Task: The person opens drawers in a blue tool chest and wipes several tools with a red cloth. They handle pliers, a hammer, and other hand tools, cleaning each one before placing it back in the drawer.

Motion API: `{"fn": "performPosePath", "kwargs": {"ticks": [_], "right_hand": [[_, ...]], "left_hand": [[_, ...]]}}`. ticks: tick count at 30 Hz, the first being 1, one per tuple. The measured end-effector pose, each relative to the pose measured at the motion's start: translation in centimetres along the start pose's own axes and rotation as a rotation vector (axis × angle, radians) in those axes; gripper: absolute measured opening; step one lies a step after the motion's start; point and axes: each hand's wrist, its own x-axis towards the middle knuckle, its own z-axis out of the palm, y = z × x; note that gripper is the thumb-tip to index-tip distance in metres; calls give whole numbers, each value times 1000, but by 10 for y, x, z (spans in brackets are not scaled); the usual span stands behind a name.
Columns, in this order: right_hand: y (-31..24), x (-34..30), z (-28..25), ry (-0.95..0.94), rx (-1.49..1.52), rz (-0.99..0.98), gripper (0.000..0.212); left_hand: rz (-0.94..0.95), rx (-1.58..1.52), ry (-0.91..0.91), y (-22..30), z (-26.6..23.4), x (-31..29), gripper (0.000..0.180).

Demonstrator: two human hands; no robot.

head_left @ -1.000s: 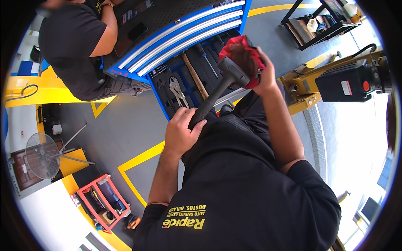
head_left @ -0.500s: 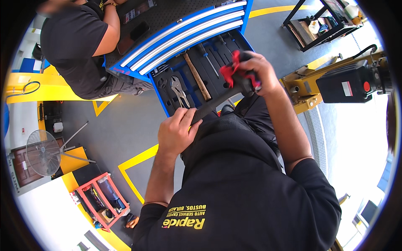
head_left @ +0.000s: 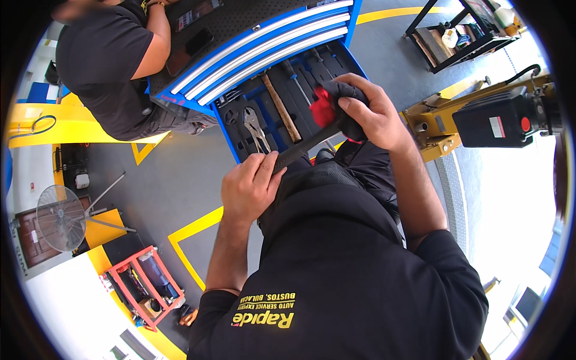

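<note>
My left hand (head_left: pixel 247 187) is closed around the lower end of a black-handled tool (head_left: pixel 305 147), held aslant in front of my waist. At the other end my right hand (head_left: pixel 379 117) grips a red and black cloth (head_left: pixel 324 109) wrapped about the tool's head, so the head's shape is hidden. Just beyond my hands is an open drawer (head_left: pixel 225 133) with dark lining. Lying in it are locking pliers (head_left: pixel 254 127), a wooden-handled tool (head_left: pixel 280 108) and a screwdriver (head_left: pixel 291 71), partly under the cabinet front.
The blue tool cabinet (head_left: pixel 264 51) stands ahead, and a person in black (head_left: pixel 105 54) leans at its left. Yellow lift arms flank both sides, with a black box (head_left: pixel 495 120) at right. A black cart (head_left: pixel 444 45), red rack (head_left: pixel 147 288) and fan (head_left: pixel 61 217) stand farther out.
My right hand and the cloth have shifted slightly over the tool's head, and the grip looks tighter around it. My left hand has moved a little left with the handle.
</note>
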Motion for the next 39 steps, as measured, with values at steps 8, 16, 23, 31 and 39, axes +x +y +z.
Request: {"fn": "performPosePath", "kwargs": {"ticks": [8,16,23,31,39], "right_hand": [[32,7,1,295,471,325,21],[-14,-2,-10,473,1062,193,42],[11,-5,17,204,168,109,23],[48,5,-29,664,1157,288,31],[18,-6,19,456,233,-52,45]], "left_hand": [[0,48,-22,3,0,-7,42],[-1,36,31,0,-1,-11,39],[33,97,-3,6,-1,0,38],[-148,-127,20,2,3,-11,38],[-235,-274,79,10,9,2,37]]}}
